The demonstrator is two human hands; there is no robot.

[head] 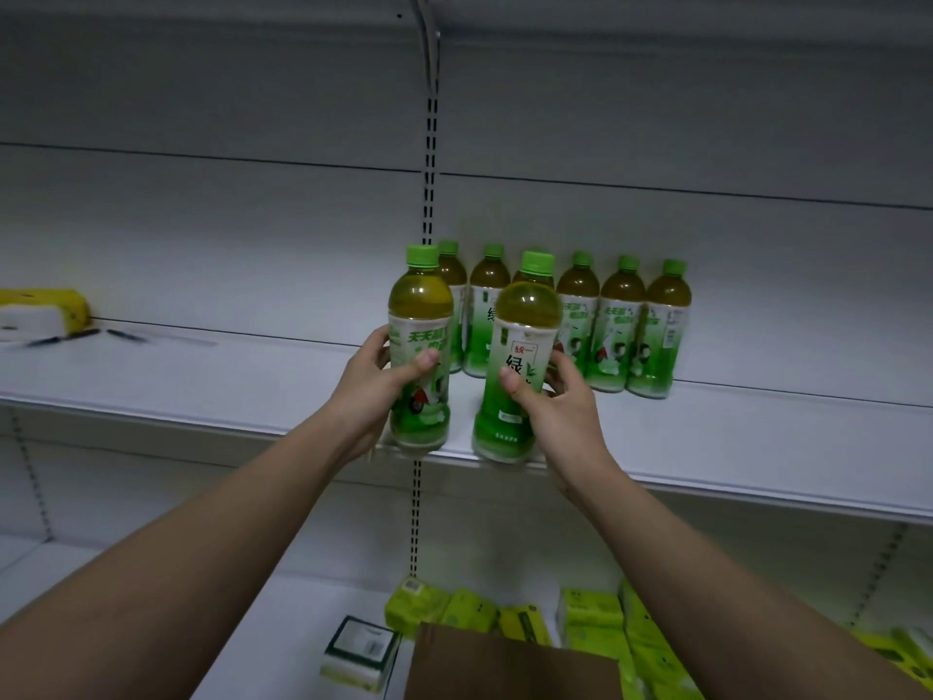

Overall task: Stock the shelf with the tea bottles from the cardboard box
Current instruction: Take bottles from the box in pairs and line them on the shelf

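Note:
My left hand (376, 391) grips a green-capped tea bottle (420, 315) upright at the front edge of the white shelf (252, 391). My right hand (560, 411) holds a second tea bottle (525, 315), tilted a little toward me, just to its right over the same edge. Behind them, several matching tea bottles (621, 325) stand in a row against the back panel. A brown flap of the cardboard box (510, 664) shows at the bottom of the view; its inside is hidden.
A yellow and white package (43, 308) and dark pens (65, 338) lie at the shelf's far left. On the lower shelf sit yellow-green tissue packs (590, 618) and a small white-green box (361, 649). A slotted upright (429, 194) runs behind the bottles.

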